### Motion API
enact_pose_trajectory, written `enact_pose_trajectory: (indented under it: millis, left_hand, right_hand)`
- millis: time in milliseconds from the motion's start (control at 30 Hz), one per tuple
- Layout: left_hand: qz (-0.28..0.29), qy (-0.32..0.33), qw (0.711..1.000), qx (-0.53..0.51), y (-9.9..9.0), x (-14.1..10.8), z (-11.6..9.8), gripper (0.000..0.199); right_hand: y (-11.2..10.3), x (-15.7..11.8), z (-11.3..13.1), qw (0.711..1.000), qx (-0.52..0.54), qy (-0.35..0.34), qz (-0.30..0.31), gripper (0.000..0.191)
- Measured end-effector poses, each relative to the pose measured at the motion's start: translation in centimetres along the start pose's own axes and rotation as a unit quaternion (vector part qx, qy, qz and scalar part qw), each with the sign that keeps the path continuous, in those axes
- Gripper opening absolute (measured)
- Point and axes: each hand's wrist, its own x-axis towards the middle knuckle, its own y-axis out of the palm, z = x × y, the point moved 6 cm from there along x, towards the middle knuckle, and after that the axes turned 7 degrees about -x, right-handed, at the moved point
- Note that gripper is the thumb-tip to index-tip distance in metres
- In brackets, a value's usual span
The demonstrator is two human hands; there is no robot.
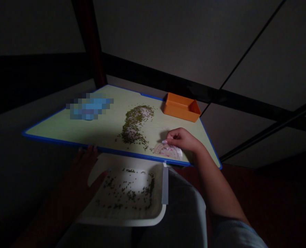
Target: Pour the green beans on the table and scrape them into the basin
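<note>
My right hand (181, 138) is over the front right of a pale board with a blue rim (111, 150). Its thumb and fingers are closed at the curved edge of a clear protractor (175, 153) with pink markings. Left of it, small green beans (132, 120) lie in a loose curved heap on the board. Below the board's front edge, my left hand (89, 168) is at the left side of a white tub (142, 219). Its thumb reaches inside the rim and its fingertips are by the board's edge. Scattered beans lie on the tub's floor.
An orange open box (181, 110) stands at the board's back right corner. A blurred blue item (90, 108) lies at the back left. The tub rests by my legs (186, 203). Dark panels (168, 41) rise behind the board, and the light is dim.
</note>
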Motion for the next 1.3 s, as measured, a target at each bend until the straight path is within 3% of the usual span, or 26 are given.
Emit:
enact_pose_trajectory:
  millis: [233, 500, 833, 1300]
  left_hand:
    - [-0.007, 0.009, 1.000, 0.001, 0.0, 0.0, 0.1, 0.076]
    - [0.002, 0.006, 1.000, 0.004, -0.2, -0.1, -0.2, 0.075]
    - [0.004, -0.005, 1.000, 0.001, -0.2, -0.1, -0.1, 0.076]
    - [0.004, -0.008, 1.000, -0.006, -0.5, 0.1, -0.5, 0.079]
  right_hand:
    - [0.2, 0.2, -0.1, 1.000, -0.018, 0.008, -0.014, 0.030]
    - [0.9, 0.4, 0.3, 1.000, 0.005, -0.026, 0.014, 0.033]
    - [0.8, 0.5, 0.4, 0.999, -0.028, -0.025, -0.017, 0.035]
    - [-1.0, -0.2, -0.4, 0.996, -0.048, 0.014, -0.075, 0.032]
